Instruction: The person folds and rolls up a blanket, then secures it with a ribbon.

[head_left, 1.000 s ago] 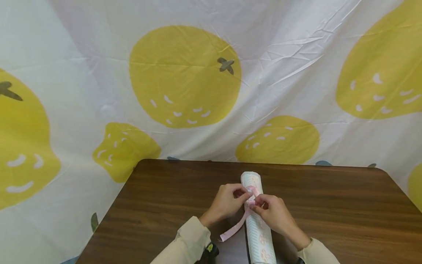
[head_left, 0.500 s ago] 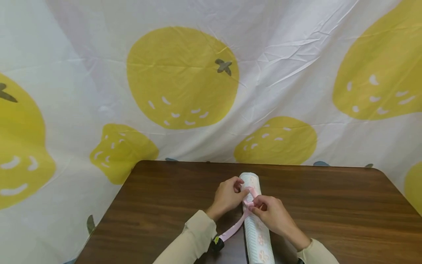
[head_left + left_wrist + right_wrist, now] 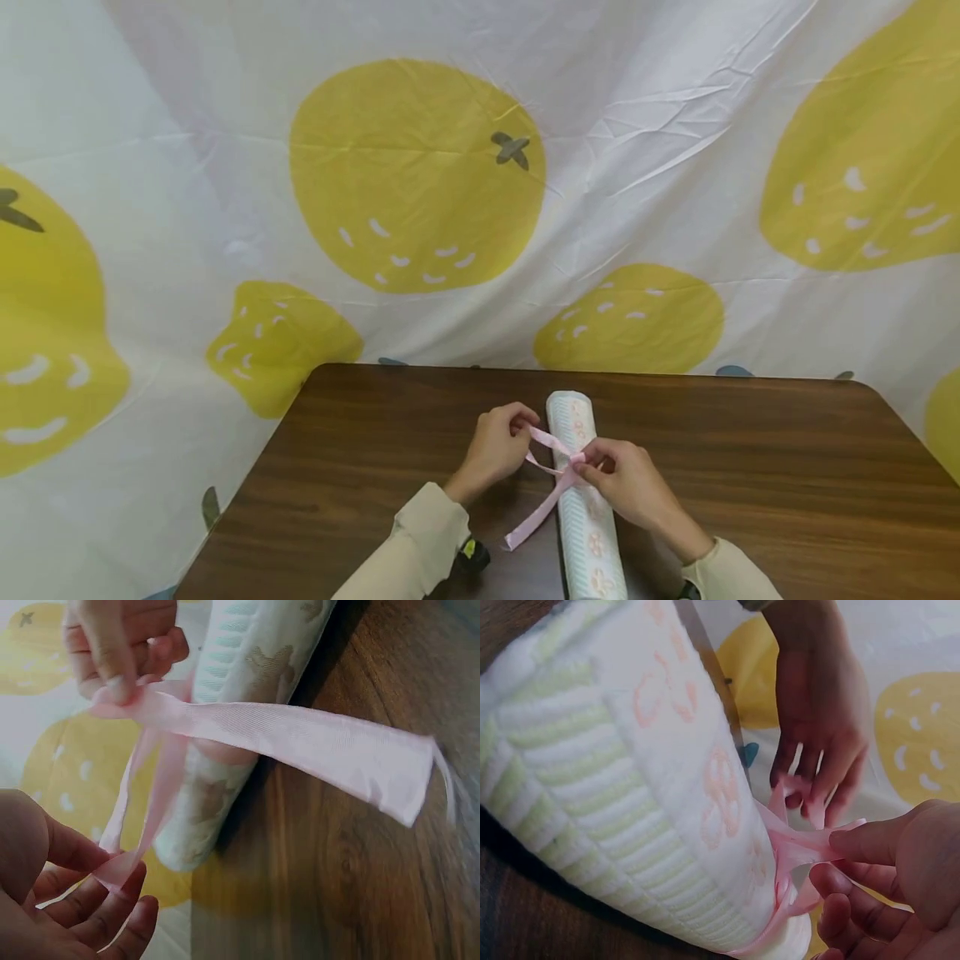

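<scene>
A rolled towel (image 3: 591, 533), white with pale stripes and pinkish flowers, lies lengthwise on the table. Pink ribbon (image 3: 540, 515) goes round it, one flat tail trailing towards the near left. Left of the roll, my left hand (image 3: 495, 446) pinches the end of a ribbon loop between thumb and fingers; the left wrist view shows this loop (image 3: 161, 795) drawn out. My right hand (image 3: 628, 485) pinches the gathered ribbon over the towel. Up close in the right wrist view, its thumb (image 3: 866, 844) presses the ribbon; whether a knot lies beneath is hidden.
The brown wooden table (image 3: 750, 467) extends to both sides of the roll. Behind it hangs a white cloth (image 3: 637, 167) printed with yellow fruit. A dark band with a yellow-green mark (image 3: 472, 554) sits at the left wrist.
My left hand has moved left, away from the towel, drawing a ribbon loop out with it. My right hand has stayed nearly in place, still pinching the ribbon.
</scene>
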### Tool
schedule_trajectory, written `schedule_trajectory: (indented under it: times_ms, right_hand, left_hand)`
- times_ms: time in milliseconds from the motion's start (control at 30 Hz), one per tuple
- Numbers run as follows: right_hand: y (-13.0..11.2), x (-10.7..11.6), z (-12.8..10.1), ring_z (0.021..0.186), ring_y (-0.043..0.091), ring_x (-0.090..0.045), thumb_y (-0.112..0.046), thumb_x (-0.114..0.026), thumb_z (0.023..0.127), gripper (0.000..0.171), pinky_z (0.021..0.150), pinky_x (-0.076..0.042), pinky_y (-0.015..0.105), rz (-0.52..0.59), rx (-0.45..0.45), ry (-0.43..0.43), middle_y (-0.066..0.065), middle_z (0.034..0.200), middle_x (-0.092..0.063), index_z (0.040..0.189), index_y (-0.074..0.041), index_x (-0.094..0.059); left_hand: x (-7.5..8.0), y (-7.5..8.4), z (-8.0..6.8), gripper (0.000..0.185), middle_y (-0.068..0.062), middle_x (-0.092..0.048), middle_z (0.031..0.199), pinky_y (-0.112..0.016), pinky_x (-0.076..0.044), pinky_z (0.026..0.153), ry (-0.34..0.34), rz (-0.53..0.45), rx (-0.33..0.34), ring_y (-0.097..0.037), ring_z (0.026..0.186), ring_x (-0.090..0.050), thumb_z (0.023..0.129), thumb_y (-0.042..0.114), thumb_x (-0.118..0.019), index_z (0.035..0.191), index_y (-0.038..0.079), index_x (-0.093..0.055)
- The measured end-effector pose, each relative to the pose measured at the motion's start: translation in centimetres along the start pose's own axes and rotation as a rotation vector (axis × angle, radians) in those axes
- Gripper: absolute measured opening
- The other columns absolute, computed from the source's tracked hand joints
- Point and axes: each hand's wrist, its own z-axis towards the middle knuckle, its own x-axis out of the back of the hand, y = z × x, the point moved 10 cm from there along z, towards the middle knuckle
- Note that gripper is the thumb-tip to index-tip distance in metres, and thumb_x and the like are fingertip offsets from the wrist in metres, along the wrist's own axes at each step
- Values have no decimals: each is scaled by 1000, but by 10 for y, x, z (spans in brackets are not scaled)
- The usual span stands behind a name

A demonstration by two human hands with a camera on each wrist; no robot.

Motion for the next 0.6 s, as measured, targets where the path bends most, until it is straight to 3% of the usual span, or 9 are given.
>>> schedule_trajectory:
  times_ms: [133,267,467,600]
  right_hand:
    - [0,1,2,59,7,-52,-8,-75,85,6,52,-42,22,-4,-9,-1,-5,68,-62,82,-10,-71]
    - [1,2,4,58,6,-51,-9,-75,86,6,51,-41,22,-19,-17,0,-5,66,-60,83,-11,-71]
    - [2,2,6,60,7,-54,-9,-74,87,5,53,-43,22,-12,-23,-10,-4,68,-63,83,-10,-71]
    - [2,2,8,60,7,-54,-9,-73,87,5,53,-44,22,-5,-18,-20,-4,68,-64,83,-9,-71]
  left_hand:
    - [10,0,-8,24,-7,-69,79,-22,-45,54,-57,-84,33,-11,64,-57,83,-7,-54,96,4,-71]
    - [10,-2,-18,25,-9,-68,78,-27,-51,56,-165,-196,135,-16,64,-63,84,-6,-53,101,4,-68]
    - [0,4,-38,21,-17,-70,79,-43,-60,66,-321,-369,251,-22,65,-69,87,-6,-54,105,-3,-65]
    - [-14,12,-52,19,-18,-70,81,-40,-60,63,-404,-457,288,-20,65,-68,86,-8,-56,102,-6,-65]
